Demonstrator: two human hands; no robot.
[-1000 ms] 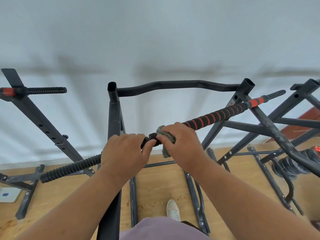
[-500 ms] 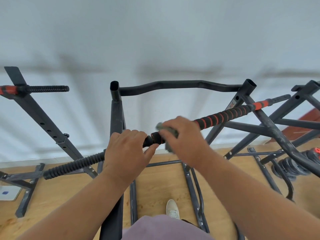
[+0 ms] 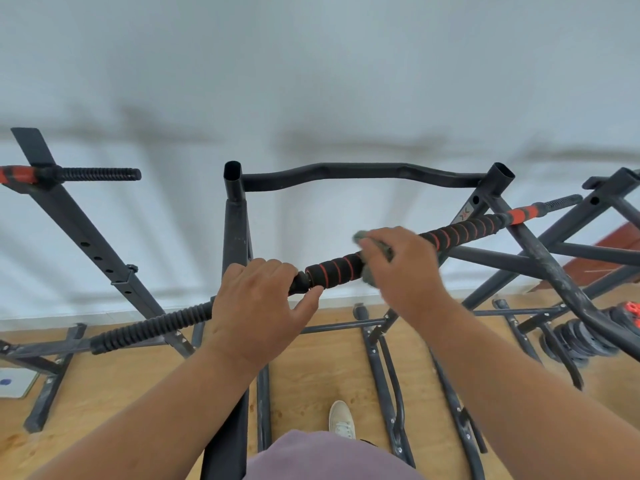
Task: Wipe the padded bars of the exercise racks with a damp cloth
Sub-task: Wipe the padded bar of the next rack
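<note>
A long bar with black foam padding and red stripes (image 3: pixel 337 268) runs diagonally across a dark metal exercise rack (image 3: pixel 235 220). My left hand (image 3: pixel 258 306) grips the bar just left of the padding, with its thumb under the padding's end. My right hand (image 3: pixel 403 271) holds a grey-green cloth (image 3: pixel 375 245) wrapped over the padded section, further right along the bar. Most of the cloth is hidden under my fingers.
The bar's ribbed black end (image 3: pixel 149 329) sticks out lower left. Another rack with a ribbed bar (image 3: pixel 98 174) stands at the left. More rack frames (image 3: pixel 554 258) and stacked weight plates (image 3: pixel 581 337) crowd the right. A white wall lies behind, wooden floor (image 3: pixel 311 368) below.
My right hand has slid the cloth to the right along the padded bar, uncovering a striped stretch of padding between my hands. My left hand stays put on the bar.
</note>
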